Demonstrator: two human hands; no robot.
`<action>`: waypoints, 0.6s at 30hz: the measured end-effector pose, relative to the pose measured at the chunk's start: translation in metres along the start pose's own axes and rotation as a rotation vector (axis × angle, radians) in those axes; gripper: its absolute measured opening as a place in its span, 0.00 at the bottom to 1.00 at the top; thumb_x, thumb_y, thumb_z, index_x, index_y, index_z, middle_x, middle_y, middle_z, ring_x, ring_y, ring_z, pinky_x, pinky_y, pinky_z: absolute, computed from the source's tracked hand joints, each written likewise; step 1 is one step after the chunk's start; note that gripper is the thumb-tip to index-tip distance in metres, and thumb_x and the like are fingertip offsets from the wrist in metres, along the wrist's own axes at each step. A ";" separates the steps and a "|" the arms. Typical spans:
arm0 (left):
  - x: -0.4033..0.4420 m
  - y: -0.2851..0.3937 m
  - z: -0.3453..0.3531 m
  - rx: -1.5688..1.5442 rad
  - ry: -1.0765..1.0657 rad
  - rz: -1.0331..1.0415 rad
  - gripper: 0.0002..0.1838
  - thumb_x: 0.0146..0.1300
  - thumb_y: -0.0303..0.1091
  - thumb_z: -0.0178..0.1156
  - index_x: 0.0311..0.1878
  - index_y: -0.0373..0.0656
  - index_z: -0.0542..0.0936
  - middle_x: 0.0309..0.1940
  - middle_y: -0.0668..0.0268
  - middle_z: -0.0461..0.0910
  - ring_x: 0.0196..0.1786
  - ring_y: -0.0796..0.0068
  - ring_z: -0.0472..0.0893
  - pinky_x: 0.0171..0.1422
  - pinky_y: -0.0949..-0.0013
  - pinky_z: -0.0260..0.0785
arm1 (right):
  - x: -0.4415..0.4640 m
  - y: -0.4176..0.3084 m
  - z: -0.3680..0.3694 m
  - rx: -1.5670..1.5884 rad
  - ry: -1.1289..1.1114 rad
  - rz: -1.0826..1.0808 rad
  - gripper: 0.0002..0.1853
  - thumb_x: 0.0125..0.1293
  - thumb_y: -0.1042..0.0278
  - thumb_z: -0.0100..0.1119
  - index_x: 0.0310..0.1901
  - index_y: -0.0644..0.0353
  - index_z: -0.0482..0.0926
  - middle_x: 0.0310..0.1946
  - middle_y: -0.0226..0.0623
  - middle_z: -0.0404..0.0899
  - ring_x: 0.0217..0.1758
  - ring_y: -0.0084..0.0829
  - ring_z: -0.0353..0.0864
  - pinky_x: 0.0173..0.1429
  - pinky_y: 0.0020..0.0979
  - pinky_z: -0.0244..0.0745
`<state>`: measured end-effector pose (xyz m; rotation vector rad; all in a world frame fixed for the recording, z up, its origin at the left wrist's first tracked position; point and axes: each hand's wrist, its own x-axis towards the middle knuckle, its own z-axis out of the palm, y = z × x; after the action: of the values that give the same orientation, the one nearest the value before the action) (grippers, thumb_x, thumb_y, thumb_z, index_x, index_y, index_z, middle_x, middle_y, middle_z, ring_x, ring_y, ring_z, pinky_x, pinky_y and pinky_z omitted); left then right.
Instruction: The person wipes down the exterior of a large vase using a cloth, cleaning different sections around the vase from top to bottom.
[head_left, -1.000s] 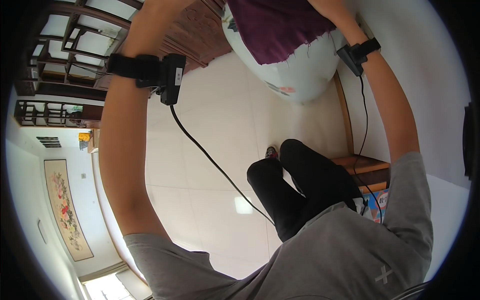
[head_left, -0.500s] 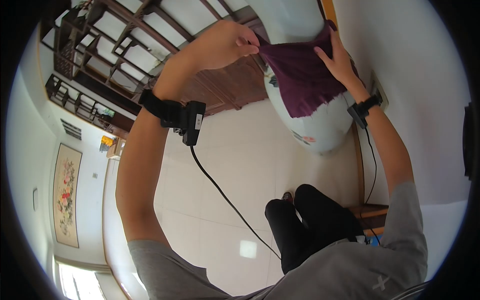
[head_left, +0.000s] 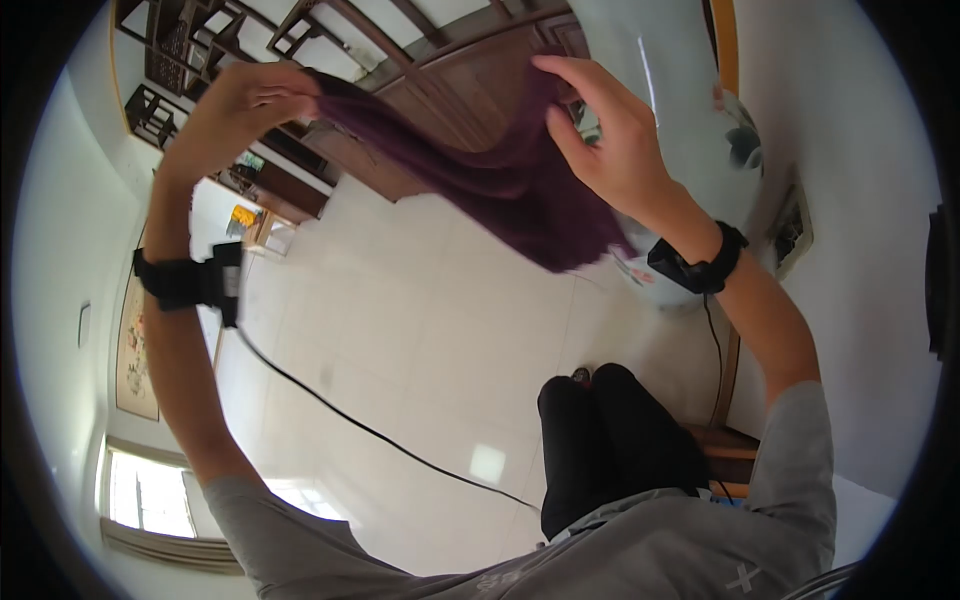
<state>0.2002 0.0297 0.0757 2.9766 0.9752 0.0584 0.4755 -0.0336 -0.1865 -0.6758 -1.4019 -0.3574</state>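
A dark purple cloth with a frayed lower edge hangs between my two hands and sags in the middle. My left hand pinches one upper end of it at the left. The other upper end is at the fingertips of my right hand, whose thumb stands apart from the index finger; its remaining fingers are partly hidden. Behind my right hand rises a large pale porcelain vase with painted flowers. The cloth hangs to the left of most of the vase and overlaps its lower part in view.
Dark wooden shelving with a carved cabinet stands at the back. A white wall with a socket box runs along the right. A cable trails from my left wrist device. Pale tiles cover the floor.
The cloth has come away from around the vase and moved left. My left hand has swung left and slightly down; my right hand has moved left. The view has shifted too.
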 end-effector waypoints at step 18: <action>-0.040 0.056 0.010 -0.032 0.285 0.111 0.10 0.76 0.34 0.60 0.53 0.38 0.81 0.33 0.65 0.83 0.31 0.79 0.81 0.37 0.73 0.75 | 0.052 -0.030 -0.054 -0.201 0.089 0.046 0.05 0.65 0.77 0.70 0.37 0.66 0.82 0.22 0.37 0.79 0.21 0.23 0.76 0.25 0.24 0.66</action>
<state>0.2015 -0.0394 0.0655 3.0458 0.8153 0.5068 0.5078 -0.0816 -0.1309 -0.8442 -1.2743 -0.4908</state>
